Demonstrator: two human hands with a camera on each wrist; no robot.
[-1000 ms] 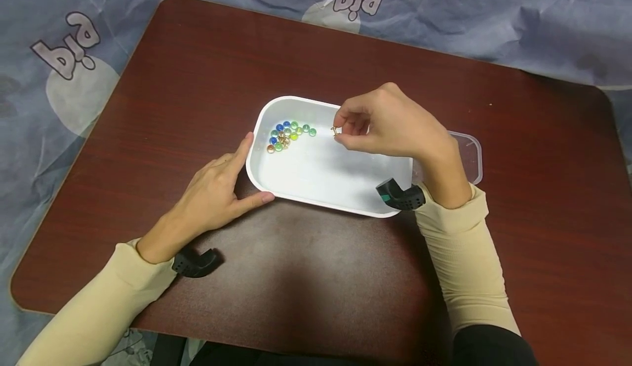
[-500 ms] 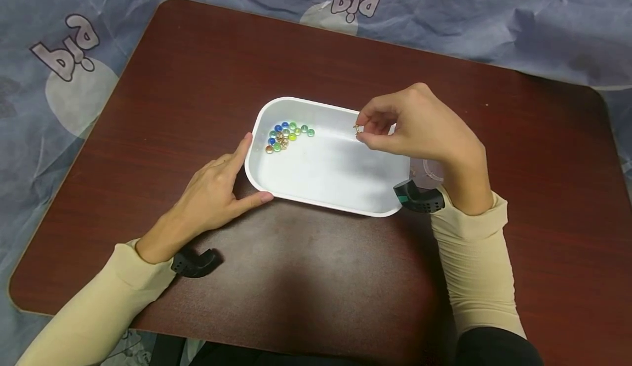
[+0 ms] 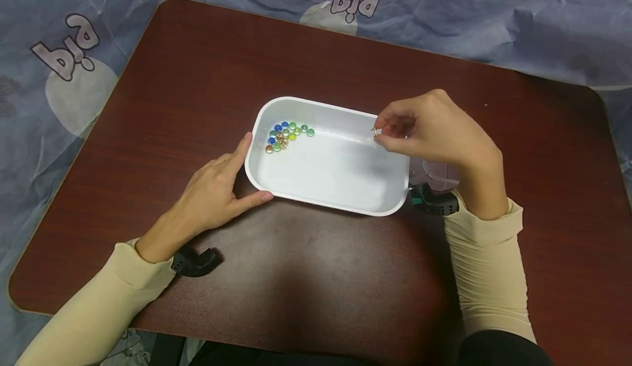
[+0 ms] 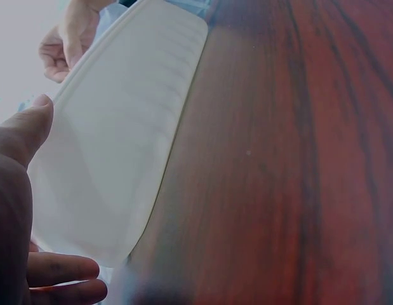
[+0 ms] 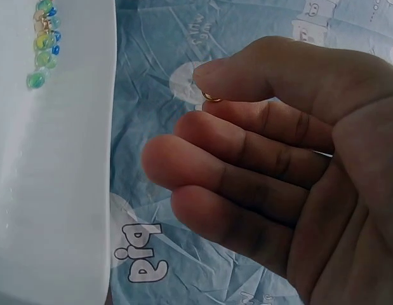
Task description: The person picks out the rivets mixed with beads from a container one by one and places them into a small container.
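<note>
A white rectangular tray (image 3: pixel 331 176) lies on the table, with several glass marbles (image 3: pixel 297 131) in blue, green, yellow and orange grouped at its left end. Small gold-coloured metal pieces (image 3: pixel 282 142) sit among them. My left hand (image 3: pixel 212 190) rests against the tray's left corner, its thumb at the front rim and straight fingers along the left side. Over the tray's right part, my right hand (image 3: pixel 434 130) pinches a small gold metal piece (image 3: pixel 375 132) between thumb and index fingertip. Only a thin curved gold edge (image 5: pixel 211 98) shows in the right wrist view; the fingers hide the rest.
A clear plastic container (image 3: pixel 434 173) stands just right of the tray, partly covered by the right wrist. Both wrists carry black camera mounts (image 3: pixel 196 263). The brown table (image 3: pixel 222 53) ends at a blue printed cloth (image 3: pixel 444 4) behind.
My right hand has moved right across the tray, still pinching the gold piece, from near the middle toward the right end. The left hand has stayed in place at the tray's corner.
</note>
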